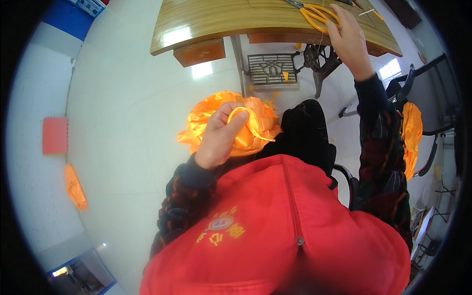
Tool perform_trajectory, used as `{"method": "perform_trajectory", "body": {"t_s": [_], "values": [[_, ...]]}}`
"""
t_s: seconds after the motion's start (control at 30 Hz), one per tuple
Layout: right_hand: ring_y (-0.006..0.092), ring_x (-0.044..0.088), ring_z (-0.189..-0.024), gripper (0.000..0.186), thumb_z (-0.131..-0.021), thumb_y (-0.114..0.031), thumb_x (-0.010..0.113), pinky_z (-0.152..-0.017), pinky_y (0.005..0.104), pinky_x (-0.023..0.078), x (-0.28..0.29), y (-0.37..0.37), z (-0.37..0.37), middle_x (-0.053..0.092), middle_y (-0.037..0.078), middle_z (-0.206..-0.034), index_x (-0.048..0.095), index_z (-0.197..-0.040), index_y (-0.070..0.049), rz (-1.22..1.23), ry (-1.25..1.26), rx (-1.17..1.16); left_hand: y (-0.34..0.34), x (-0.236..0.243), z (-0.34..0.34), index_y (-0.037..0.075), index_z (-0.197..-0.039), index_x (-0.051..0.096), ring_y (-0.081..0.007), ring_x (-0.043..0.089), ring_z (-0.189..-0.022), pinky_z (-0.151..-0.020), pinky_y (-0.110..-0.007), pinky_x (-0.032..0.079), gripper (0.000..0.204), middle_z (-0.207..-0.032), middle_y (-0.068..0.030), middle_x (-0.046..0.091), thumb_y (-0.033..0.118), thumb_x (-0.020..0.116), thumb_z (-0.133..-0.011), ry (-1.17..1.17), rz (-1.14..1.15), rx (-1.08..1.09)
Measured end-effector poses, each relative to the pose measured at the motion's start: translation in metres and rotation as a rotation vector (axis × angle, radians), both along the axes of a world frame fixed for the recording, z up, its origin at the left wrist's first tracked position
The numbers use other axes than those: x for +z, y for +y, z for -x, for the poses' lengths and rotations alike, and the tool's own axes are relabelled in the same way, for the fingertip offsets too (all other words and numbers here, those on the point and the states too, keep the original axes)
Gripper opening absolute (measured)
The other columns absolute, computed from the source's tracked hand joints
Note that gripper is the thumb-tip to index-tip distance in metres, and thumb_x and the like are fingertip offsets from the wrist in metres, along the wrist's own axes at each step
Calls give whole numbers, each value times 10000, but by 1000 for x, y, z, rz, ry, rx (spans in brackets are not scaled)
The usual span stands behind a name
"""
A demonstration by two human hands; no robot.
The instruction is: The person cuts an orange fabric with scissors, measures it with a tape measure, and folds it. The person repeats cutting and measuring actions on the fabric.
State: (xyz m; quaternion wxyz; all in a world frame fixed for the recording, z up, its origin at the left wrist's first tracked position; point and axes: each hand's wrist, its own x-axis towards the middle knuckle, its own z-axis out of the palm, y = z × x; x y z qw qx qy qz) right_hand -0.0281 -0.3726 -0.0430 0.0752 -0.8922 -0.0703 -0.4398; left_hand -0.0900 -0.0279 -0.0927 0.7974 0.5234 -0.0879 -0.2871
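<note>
My left hand is closed on a folded edge of shiny orange satin cloth, thumb on top. The rest of the cloth bunches over my lap and hangs past my knees. At the right part of the wooden table top, my right hand has its thumb and fingers round the end of the scissors' handles. These scissors have large orange loops and lie with their blades toward the far left. Beside the hand, a thin thread hangs over the table's front edge.
Below the wooden table are an iron treadle and a drawer. More orange cloth hangs on a black chair at right. An orange piece and a red sheet lie at far left. Orange scraps dot the floor.
</note>
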Motion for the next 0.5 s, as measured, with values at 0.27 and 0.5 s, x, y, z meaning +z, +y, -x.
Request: {"method": "perform_trajectory", "body": {"t_s": [0.27, 0.5], "values": [[423, 567, -930, 262, -855, -116, 452, -829, 474, 442, -12, -32, -40, 595, 283, -953, 520, -1048, 47, 95, 404, -98, 6, 17, 5, 11, -1044, 587, -55, 537, -885, -798, -205, 438, 159, -967, 7, 586, 58, 587, -893, 53, 1, -2], [417, 583, -937, 338, -758, -129, 602, -817, 456, 462, 21, -32, -37, 614, 255, -970, 477, -1044, 1, 241, 804, -330, 6, 13, 8, 24, -1012, 585, -46, 529, -855, -766, -196, 438, 121, -942, 11, 575, 63, 585, -898, 48, 53, 34]]}}
